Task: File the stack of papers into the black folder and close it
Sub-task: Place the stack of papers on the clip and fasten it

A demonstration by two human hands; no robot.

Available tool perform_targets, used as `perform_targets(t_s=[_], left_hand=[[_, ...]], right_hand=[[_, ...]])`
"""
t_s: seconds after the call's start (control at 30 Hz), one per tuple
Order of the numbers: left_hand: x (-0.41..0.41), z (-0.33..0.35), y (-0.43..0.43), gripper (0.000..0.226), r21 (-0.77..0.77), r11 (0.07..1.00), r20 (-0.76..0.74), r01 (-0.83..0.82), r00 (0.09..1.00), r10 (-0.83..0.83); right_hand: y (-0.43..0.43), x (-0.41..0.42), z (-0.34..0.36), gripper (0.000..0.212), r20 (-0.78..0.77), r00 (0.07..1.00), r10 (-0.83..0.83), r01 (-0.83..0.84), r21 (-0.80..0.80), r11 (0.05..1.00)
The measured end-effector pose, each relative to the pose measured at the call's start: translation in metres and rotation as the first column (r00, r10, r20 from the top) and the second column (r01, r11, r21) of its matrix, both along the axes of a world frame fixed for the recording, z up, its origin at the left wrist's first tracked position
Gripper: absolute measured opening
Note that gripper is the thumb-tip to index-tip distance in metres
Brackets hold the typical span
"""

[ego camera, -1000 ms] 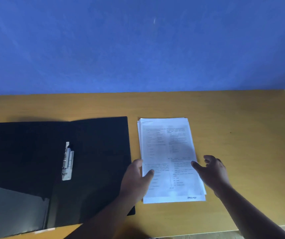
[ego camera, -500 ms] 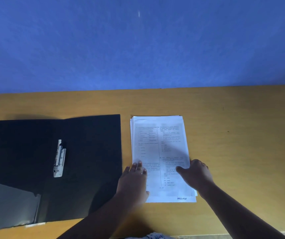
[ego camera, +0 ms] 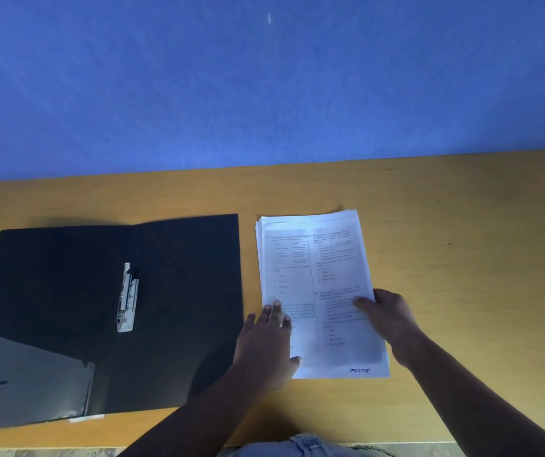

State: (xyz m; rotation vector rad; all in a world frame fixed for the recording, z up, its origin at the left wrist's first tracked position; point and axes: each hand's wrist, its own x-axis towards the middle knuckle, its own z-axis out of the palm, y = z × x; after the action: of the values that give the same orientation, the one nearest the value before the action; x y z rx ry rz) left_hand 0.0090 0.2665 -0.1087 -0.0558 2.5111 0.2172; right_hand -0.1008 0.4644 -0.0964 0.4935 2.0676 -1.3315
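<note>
A stack of printed white papers (ego camera: 317, 275) lies on the wooden table, just right of the black folder (ego camera: 182, 291). The folder lies open and flat, with a metal clip (ego camera: 127, 296) along its middle and a grey pocket (ego camera: 23, 377) at its lower left. My left hand (ego camera: 267, 344) rests flat on the stack's lower left edge, fingers spread. My right hand (ego camera: 386, 316) grips the stack's right edge, thumb on top and fingers under the sheets. The right side of the stack looks slightly raised off the table.
The wooden table (ego camera: 462, 258) runs up to a blue wall (ego camera: 264, 94) at the back. Its front edge (ego camera: 165, 446) is near my body. Bare wood lies to the right of the papers.
My left hand went from gripping the stack's left edge to lying flat on it. My right hand closed on the right edge, and the stack turned slightly.
</note>
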Motion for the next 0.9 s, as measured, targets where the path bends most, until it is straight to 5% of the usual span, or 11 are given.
perform_targets(t_s=[0.17,0.3,0.43,0.57,0.67,0.77,0.9], left_hand=[[0.003,-0.003,-0.001,0.078,0.024,1.000,-0.030,-0.020,0.999,0.020],[0.009,-0.001,-0.017,0.076,0.289,0.938,-0.127,-0.191,0.964,0.235],[0.017,0.009,-0.041,0.079,0.644,0.643,-0.175,-0.416,0.737,0.653],[0.019,0.023,-0.069,0.075,0.769,0.039,0.328,-0.638,0.446,0.833],[0.026,0.029,-0.100,0.029,0.720,-0.263,0.615,-0.642,0.415,0.671],[0.038,0.029,-0.130,0.020,0.707,-0.338,0.647,-0.621,0.377,0.663],[0.059,0.026,-0.171,0.018,0.715,-0.317,0.622,-0.623,0.359,0.696]], right_hand=[[0.012,-0.004,-0.002,0.013,-0.079,0.988,0.134,-0.129,0.065,0.990],[0.013,-0.002,-0.001,0.017,-0.151,0.984,0.093,-0.091,0.021,0.996],[0.006,0.008,0.009,0.019,-0.140,0.988,-0.071,0.048,-0.157,0.986],[-0.017,0.026,0.022,0.018,-0.109,0.983,-0.145,0.112,-0.266,0.957],[-0.047,0.045,0.027,0.019,-0.098,0.986,-0.133,0.098,-0.299,0.949],[-0.080,0.066,0.026,0.018,-0.111,0.990,-0.090,0.054,-0.291,0.955],[-0.119,0.088,0.020,0.019,-0.072,0.996,-0.052,0.025,-0.331,0.943]])
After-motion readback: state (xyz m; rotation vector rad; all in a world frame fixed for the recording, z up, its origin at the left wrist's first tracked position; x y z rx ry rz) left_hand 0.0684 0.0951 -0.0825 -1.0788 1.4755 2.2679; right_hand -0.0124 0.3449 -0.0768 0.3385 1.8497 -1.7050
